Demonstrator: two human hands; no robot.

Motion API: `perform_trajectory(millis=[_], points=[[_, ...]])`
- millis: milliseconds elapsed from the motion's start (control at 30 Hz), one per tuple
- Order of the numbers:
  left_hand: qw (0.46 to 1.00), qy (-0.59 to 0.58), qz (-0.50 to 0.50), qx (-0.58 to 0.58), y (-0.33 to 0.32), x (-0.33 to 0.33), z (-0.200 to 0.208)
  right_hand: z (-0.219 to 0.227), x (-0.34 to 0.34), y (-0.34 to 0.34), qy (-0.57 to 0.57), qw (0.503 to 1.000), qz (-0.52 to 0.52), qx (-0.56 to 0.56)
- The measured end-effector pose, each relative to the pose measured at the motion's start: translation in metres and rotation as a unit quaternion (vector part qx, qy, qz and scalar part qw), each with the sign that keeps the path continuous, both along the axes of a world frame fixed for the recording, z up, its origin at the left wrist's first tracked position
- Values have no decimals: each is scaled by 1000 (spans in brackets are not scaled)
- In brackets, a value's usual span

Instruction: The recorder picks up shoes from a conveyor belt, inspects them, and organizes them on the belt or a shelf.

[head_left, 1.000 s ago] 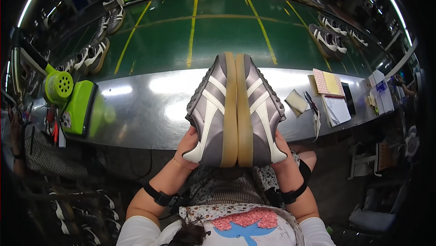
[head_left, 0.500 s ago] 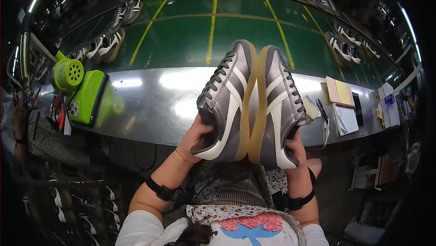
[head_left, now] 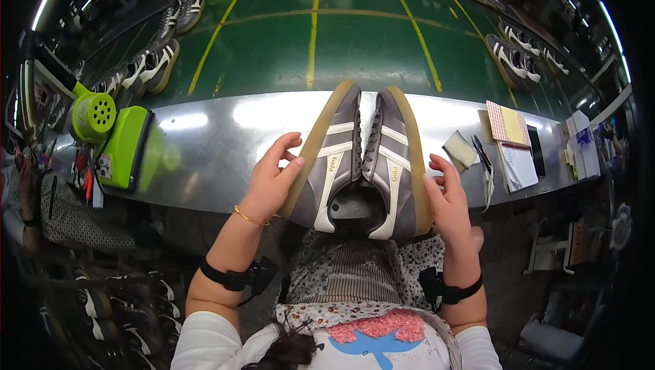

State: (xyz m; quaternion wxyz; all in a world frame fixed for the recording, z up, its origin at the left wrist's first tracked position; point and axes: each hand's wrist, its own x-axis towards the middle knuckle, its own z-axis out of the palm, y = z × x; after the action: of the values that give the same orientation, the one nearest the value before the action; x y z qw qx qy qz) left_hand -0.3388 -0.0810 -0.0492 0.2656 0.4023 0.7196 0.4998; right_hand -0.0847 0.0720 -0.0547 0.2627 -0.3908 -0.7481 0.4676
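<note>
Flipped left shoe [head_left: 321, 182] and right shoe [head_left: 402, 182] from soles-together to laces facing, over near edge of bench [head_left: 198, 175]. Showing left hand [head_left: 268, 186] and right hand [head_left: 450, 199] half-open at outer soles [head_left: 318, 139]; can't tell grip. Puts openings [head_left: 346, 205] in view.

The outfit includes a white shirt [head_left: 348, 363] with a blue-and-pink print [head_left: 376, 347], small-flowered cloth [head_left: 416, 267], black forearm straps [head_left: 217, 274] with boxy black modules [head_left: 260, 274], and a thin gold-coloured left-wrist bracelet [head_left: 251, 218].

Steel bench [head_left: 225, 165]: green machine [head_left: 125, 148] left; pen [head_left: 482, 150], notepad [head_left: 520, 166] right.
</note>
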Motion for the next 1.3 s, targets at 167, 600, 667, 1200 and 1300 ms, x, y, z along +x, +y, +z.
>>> perform_trajectory(millis=[167,600,667,1200,1300], points=[[975,-219,19,-32,-3,-18,-4,-16,2,5,93,971,-20,-220],[877,-467,-31,108,6,-11,0,-17,-20,-6,287,901,-21,-324],[817,-567,5,105,6,-11,1,-16,-29,-6,372,797,-51,-472],[698,-684,-34,211,23,17,12,25,-85,-34,441,702,-46,-557],[657,-718,-69,221,21,11,9,27,-87,-36,463,678,-35,-570]])
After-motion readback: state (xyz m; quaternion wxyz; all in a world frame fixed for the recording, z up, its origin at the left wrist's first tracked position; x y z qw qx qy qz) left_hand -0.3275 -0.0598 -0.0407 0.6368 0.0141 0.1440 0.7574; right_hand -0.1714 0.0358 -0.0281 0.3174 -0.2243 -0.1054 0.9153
